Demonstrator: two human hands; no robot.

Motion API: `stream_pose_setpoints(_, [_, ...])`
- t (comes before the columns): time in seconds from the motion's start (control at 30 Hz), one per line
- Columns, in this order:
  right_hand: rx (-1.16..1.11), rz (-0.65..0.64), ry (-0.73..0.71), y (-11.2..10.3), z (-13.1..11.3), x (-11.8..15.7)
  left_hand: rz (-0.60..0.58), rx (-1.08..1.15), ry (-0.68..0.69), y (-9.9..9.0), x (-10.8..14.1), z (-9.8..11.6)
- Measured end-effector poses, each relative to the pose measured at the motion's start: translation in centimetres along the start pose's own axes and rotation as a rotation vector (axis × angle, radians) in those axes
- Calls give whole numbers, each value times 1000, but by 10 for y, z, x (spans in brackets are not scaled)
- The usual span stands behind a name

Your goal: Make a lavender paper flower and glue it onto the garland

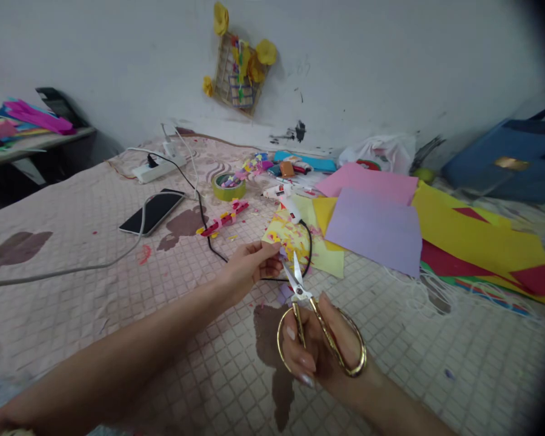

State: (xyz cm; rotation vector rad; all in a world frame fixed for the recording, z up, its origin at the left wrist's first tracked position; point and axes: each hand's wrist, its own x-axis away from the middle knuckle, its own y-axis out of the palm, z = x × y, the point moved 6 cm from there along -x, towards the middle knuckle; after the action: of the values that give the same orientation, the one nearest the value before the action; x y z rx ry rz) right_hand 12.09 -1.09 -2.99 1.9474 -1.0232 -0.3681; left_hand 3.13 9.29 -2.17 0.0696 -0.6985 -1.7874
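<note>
Within the right fingers [300, 357]: gold-handled scissors [299, 291], fingers curled through the loops, blades parted.
Just past the right fingers: a purple scrap [283, 295] on the patterned cloth [209, 363], partly hidden by the scissors.
Between the left fingers [267, 251]: a small purple piece [282, 250], pinched by thumb and forefinger, just beside the blade tips; contact cannot be told.
Just beyond the left fingers: a pale yellow sheet [331, 261] strewn with cuttings [289, 247].
Left of and beyond the left fingers: a decorated red stick [224, 220], then a phone [153, 212].
Beyond and right of both hands' fingers: a lilac sheet [375, 230], overlapping a pink sheet [367, 180].
Farther past the left fingers: a white glue gun [292, 209], then a green tape roll [229, 190].
</note>
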Motion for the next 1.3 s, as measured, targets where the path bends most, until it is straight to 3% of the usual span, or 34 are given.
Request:
stream_pose_setpoints(0.23, [61,37,-23,2,-3,-1,-9,-68,88,2,3,3])
stream_pose_setpoints(0.63, [150,111,-72,3,-9,-1,-103,-125,73,9,7,-3])
stream_pose_setpoints(1.3, [277,218,-89,-7,-6,6,-141,-144,121,12,5,0])
